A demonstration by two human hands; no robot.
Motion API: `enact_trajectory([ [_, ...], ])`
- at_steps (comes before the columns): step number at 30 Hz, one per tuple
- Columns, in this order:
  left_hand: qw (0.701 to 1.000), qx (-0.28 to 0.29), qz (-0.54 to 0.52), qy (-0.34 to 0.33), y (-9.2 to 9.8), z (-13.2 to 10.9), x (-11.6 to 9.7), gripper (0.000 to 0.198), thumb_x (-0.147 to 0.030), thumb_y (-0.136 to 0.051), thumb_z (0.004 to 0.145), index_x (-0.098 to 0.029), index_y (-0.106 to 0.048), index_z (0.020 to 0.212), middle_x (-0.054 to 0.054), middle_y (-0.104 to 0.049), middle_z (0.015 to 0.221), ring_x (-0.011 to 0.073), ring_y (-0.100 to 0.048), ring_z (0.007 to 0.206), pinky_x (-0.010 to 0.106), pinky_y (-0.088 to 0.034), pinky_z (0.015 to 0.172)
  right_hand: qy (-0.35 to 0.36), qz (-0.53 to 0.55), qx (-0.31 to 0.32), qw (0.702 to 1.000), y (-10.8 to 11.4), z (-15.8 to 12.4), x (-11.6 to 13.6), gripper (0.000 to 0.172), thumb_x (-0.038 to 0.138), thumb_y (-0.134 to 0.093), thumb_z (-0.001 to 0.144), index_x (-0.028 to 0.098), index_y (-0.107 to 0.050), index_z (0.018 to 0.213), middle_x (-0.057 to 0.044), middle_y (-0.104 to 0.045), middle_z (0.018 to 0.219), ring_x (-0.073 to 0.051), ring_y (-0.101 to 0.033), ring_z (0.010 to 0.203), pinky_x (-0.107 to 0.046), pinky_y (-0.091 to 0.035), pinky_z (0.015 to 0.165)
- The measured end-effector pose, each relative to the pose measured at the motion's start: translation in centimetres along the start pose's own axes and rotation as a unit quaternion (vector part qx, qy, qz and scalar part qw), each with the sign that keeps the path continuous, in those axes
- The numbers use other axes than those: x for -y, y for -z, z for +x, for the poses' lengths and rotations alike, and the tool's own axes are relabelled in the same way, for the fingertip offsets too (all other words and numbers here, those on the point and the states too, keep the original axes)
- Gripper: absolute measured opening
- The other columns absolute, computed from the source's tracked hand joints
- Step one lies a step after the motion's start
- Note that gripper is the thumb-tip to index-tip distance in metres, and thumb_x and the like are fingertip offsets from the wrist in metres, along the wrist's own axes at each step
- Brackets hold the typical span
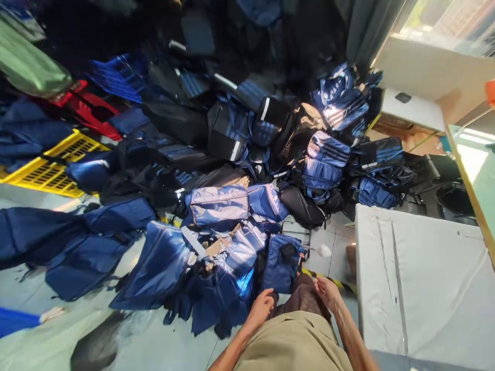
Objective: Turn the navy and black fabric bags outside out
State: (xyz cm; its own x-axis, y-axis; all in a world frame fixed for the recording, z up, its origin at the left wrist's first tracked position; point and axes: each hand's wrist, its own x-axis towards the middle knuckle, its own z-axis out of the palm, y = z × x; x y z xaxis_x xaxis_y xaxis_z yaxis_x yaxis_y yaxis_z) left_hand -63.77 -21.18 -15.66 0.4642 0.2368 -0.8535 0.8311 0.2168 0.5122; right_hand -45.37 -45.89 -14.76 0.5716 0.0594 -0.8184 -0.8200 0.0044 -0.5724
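My left hand [263, 307] hangs in front of my left thigh, fingers loosely bent and apart, with nothing visible in it. Beside my right thigh, my right hand [328, 292] has its fingers curled together; whether anything small lies inside is hidden. Just beyond my legs stands a navy blue bag [280, 263], nearest to my left hand but apart from it. Left of that bag, more shiny blue bags [164, 263] lie heaped on the floor. A long light-catching blue bag [220, 204] rests across the heap behind them.
Black and blue striped backpacks [327, 162] pile up at the back. A yellow crate [77, 159] and a red crate [93, 111] stand left. A large white-wrapped block [433, 278] stands close on my right. Another person's blue sleeve [17, 322] enters at lower left.
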Motion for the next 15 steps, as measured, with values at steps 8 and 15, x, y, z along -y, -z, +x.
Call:
enact_trajectory([
  [8,0.981,-0.124,-0.123,0.086,2.7,-3.4,7.4,0.086,-0.081,-0.079,0.062,-0.02,-0.077,0.123,0.018,-0.086,0.11,0.0378,-0.084,0.099,0.053,-0.067,0.096,-0.093,-0.218,-0.035,0.971,-7.1,12.4,-10.9,0.033,0.036,-0.089,0.064,0.02,-0.073,0.088,-0.002,-0.074,0.074,-0.021,-0.071,0.072,-0.033,-0.062,0.073],
  [15,0.957,-0.146,-0.155,0.196,1.0,-3.3,16.5,0.09,-0.089,-0.083,0.064,-0.023,-0.081,0.124,0.017,-0.087,0.115,0.0444,-0.084,0.108,0.057,-0.069,0.102,-0.077,-0.405,-0.111,0.904,-6.0,29.2,-19.1,0.033,0.025,-0.082,0.07,0.017,-0.074,0.101,-0.011,-0.077,0.095,-0.032,-0.073,0.104,-0.042,-0.059,0.095],
])
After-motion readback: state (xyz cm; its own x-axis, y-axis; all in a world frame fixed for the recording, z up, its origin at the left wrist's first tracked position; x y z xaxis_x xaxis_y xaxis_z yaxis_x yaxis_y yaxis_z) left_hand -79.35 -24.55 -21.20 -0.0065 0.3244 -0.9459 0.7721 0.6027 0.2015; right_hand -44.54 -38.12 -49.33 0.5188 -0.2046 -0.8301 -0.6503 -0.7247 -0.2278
